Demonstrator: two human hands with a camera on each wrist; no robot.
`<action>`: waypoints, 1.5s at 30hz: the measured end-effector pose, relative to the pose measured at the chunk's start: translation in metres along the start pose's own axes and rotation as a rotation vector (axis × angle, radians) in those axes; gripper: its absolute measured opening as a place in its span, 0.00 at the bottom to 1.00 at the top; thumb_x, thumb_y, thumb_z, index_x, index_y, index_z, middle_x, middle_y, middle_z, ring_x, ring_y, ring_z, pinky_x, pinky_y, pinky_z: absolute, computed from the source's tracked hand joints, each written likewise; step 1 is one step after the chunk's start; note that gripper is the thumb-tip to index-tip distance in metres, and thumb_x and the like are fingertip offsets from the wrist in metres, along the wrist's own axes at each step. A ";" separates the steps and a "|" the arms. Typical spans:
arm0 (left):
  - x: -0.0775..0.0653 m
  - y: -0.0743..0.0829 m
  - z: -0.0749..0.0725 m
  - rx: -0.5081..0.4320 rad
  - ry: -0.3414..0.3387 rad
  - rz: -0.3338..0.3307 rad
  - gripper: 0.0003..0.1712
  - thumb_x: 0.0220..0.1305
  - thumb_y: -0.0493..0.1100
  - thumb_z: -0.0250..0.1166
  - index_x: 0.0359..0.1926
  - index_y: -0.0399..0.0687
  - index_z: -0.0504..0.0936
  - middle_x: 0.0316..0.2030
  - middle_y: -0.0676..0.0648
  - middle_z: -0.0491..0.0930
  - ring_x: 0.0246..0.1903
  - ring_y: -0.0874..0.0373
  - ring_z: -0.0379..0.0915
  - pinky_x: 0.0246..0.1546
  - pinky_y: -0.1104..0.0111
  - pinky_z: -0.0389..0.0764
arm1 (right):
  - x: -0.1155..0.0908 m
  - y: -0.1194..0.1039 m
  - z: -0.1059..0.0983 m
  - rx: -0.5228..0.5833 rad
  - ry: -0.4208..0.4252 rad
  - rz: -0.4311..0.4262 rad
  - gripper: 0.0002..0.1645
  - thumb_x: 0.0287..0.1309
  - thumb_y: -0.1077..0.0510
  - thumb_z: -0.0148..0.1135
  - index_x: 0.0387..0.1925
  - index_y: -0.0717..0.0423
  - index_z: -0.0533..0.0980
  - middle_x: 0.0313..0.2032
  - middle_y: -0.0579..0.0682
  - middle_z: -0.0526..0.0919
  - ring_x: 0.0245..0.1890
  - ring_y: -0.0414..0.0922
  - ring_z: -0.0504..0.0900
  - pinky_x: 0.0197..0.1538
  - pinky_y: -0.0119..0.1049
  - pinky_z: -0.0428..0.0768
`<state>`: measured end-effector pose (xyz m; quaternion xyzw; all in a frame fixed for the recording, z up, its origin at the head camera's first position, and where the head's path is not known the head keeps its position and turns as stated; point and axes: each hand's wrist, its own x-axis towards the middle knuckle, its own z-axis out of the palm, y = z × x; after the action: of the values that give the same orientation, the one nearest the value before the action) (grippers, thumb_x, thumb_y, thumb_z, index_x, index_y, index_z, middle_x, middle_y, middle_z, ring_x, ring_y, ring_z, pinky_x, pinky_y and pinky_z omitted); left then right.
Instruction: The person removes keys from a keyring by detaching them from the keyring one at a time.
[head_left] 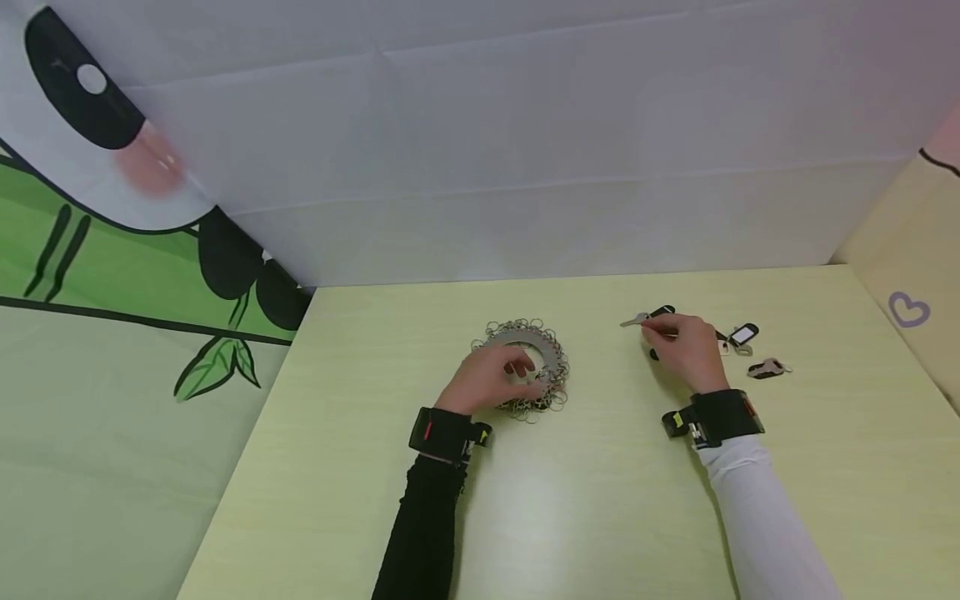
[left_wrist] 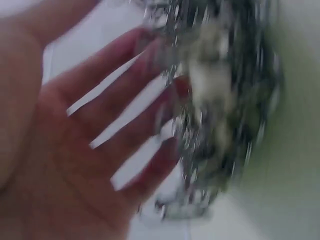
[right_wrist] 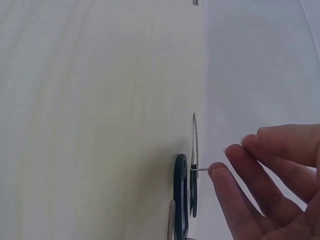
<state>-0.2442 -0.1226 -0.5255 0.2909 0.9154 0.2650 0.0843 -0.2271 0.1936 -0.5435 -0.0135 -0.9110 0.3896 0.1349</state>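
Observation:
In the head view, a grey flat ring [head_left: 552, 354] fringed with many small metal split rings lies on the table. Over it is my left hand [head_left: 487, 379], fingers bent loosely inside the ring's middle and thumb across its near right part. The left wrist view is blurred, with my spread fingers [left_wrist: 125, 105] right at the bundle of metal rings [left_wrist: 215, 100]. Further right, my right hand [head_left: 686, 350] pinches a silver key [head_left: 635, 320] by a thin metal ring at its side. The right wrist view shows that key [right_wrist: 195, 135] close by a black-framed tag [right_wrist: 180, 195].
Right of my right hand lie a black-framed key tag [head_left: 743, 334], a small silver piece [head_left: 743, 350] and a black-and-silver key-like piece [head_left: 767, 368]. Another black piece [head_left: 662, 311] shows behind the fingertips. A pale wall sheet [head_left: 555, 208] rises at the table's [head_left: 585, 500] back edge.

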 end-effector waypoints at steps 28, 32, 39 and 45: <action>0.001 0.012 -0.001 -0.517 -0.116 0.101 0.19 0.69 0.48 0.62 0.57 0.47 0.78 0.50 0.45 0.82 0.48 0.62 0.76 0.52 0.60 0.80 | -0.022 -0.052 0.059 0.102 -0.524 -0.268 0.15 0.48 0.49 0.76 0.30 0.50 0.79 0.29 0.50 0.79 0.27 0.46 0.74 0.29 0.39 0.74; 0.002 0.014 -0.001 -0.544 -0.096 0.098 0.18 0.69 0.47 0.62 0.57 0.45 0.78 0.48 0.44 0.83 0.47 0.61 0.77 0.50 0.59 0.80 | -0.020 -0.051 0.057 0.135 -0.506 -0.323 0.11 0.53 0.53 0.73 0.22 0.50 0.80 0.29 0.49 0.78 0.39 0.54 0.78 0.41 0.50 0.79; 0.005 0.011 0.001 -0.493 0.022 0.048 0.18 0.68 0.52 0.62 0.53 0.48 0.80 0.45 0.46 0.83 0.41 0.60 0.77 0.40 0.64 0.80 | -0.013 -0.042 0.039 0.179 -0.518 -0.325 0.07 0.62 0.50 0.66 0.34 0.47 0.84 0.33 0.45 0.83 0.33 0.42 0.76 0.35 0.39 0.77; 0.011 0.005 0.010 -0.324 0.130 0.016 0.13 0.64 0.52 0.66 0.42 0.50 0.82 0.35 0.50 0.81 0.30 0.60 0.74 0.29 0.70 0.75 | -0.011 -0.042 0.027 0.176 -0.529 -0.295 0.06 0.59 0.46 0.68 0.34 0.41 0.83 0.33 0.43 0.81 0.31 0.45 0.71 0.33 0.37 0.72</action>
<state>-0.2478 -0.1091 -0.5310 0.2628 0.8619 0.4282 0.0686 -0.2199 0.1442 -0.5342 0.2322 -0.8694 0.4331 -0.0509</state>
